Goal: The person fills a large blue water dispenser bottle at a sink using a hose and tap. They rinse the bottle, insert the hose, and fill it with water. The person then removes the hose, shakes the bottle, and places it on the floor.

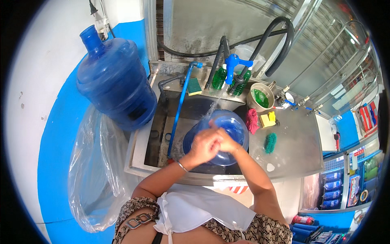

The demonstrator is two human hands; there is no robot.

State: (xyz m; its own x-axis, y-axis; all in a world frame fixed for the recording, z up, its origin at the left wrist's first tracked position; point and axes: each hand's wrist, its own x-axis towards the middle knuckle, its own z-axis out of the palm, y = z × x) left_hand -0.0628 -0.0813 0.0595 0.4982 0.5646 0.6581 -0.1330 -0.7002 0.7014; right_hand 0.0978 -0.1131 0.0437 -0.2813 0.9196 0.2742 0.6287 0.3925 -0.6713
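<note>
My left hand (202,145) and my right hand (226,140) meet over the sink (165,116), pressed against each other. The left one's fingers are curled closed; whatever they may hold is hidden. My right hand's fingers are smeared by motion and partly covered. Right under both hands a clear blue water jug (232,122) lies in the basin. Water streams down beside my hands onto the jug, from a faucet with a blue handle (233,65).
Left of the sink stands a large blue water jug (111,77) above a clear plastic bag (95,171). Along the back are a sponge (194,86) and green bottles (219,77). On the right counter sit a bucket (261,96), pink cloth (252,121) and green scrubber (270,143).
</note>
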